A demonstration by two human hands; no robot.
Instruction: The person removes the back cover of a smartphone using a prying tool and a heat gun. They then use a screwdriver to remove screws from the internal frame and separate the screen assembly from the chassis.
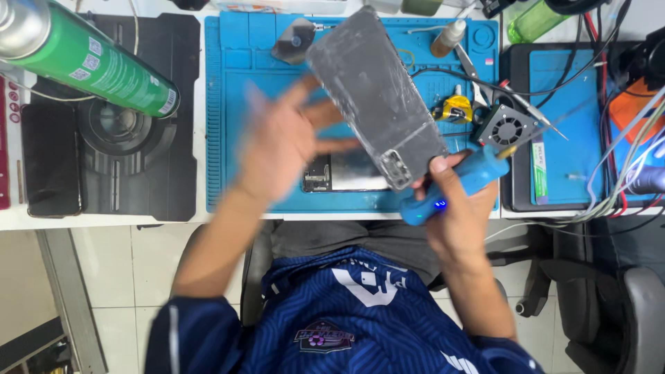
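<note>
White bench under me carries a blue silicone repair mat (pixel 235 83) with an opened phone body (pixel 346 174) lying on it. I hold the grey phone back cover (pixel 377 90), a scuffed flat panel, tilted above the mat. My right hand (pixel 460 208) clenches 1 blue electric screwdriver (pixel 457 185) and pinches the cover's lower corner. My left hand (pixel 277 142) is blurred, fingers spread, grasping nothing. Best, I judge, to support the cover by its edges.

At far left we see a green spray can (pixel 83 59) lying tilted, with small white labels (pixel 166 102) near its base. A dark phone screen (pixel 50 158) lies below it, on the black mat (pixel 176 173).
</note>
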